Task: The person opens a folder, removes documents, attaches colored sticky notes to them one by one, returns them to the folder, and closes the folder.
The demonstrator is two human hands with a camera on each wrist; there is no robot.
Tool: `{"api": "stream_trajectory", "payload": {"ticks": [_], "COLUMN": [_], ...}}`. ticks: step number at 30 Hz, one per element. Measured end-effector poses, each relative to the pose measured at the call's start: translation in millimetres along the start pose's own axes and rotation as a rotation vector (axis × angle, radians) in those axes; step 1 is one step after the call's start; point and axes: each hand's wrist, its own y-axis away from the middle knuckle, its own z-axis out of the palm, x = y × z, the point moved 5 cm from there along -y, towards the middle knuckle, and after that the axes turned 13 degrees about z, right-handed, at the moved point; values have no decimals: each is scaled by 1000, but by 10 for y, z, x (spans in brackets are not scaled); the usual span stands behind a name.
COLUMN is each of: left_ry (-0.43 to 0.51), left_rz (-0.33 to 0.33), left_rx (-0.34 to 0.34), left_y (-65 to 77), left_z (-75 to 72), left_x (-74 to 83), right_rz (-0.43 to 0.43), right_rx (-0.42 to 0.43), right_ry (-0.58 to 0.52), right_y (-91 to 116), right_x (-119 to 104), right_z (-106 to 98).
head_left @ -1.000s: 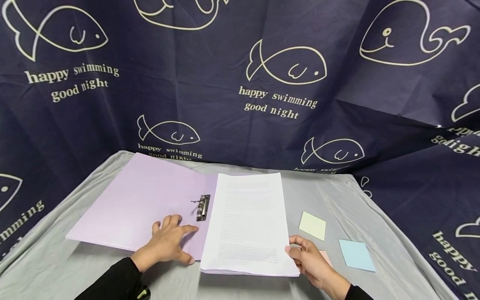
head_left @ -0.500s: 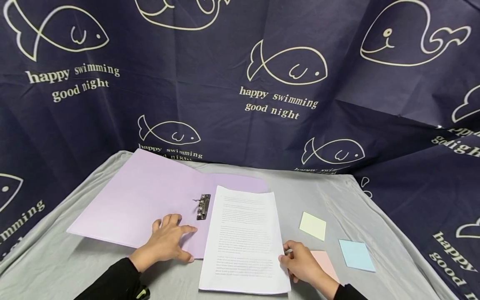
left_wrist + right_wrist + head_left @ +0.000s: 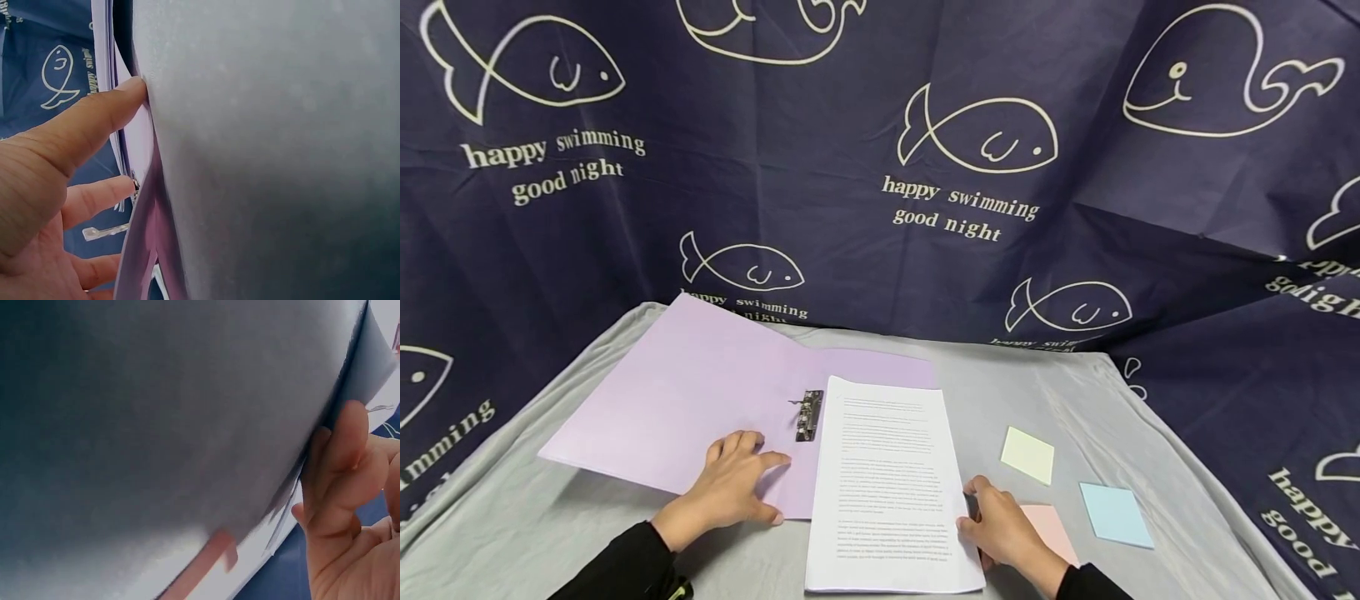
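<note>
A lilac lever-clip folder (image 3: 677, 400) lies spread on the table, its left cover tilted up off the cloth. Its metal clip (image 3: 808, 415) sits near the fold, with a small lever sticking out. My left hand (image 3: 726, 483) rests on the folder below the clip, fingers spread; in the left wrist view its thumb (image 3: 103, 115) touches the folder's near edge. A stack of printed paper (image 3: 887, 500) covers most of the folder's right side and reaches past its near edge. My right hand (image 3: 1000, 521) pinches the stack's right edge, thumb on top, other fingers curled at the side.
To the right lie a yellow-green sticky note pad (image 3: 1027, 455), a blue pad (image 3: 1116, 515) and a pink pad (image 3: 1049, 531), the last partly behind my right hand. Grey cloth (image 3: 1075, 400) covers the table. A navy curtain (image 3: 850, 275) with fish prints hangs behind.
My right hand has drawn the paper stack toward me, uncovering the folder's far right part, then shifted it slightly. The folder's left cover has risen a little. My left hand stays nearly still.
</note>
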Motion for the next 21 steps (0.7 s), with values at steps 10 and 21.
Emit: {"api": "stream_trajectory", "payload": {"ticks": [10,21], "left_ry": [-8,52], "left_rz": [18,45], "left_rx": [5,1], "left_y": [10,38], "left_z": [-12,-54], "left_x": [17,59], "right_rz": [20,-268], "right_rx": [60,125], "right_ry": [26,134], "right_y": [31,106], "right_x": [25,-7], "right_z": [-92,-394]}}
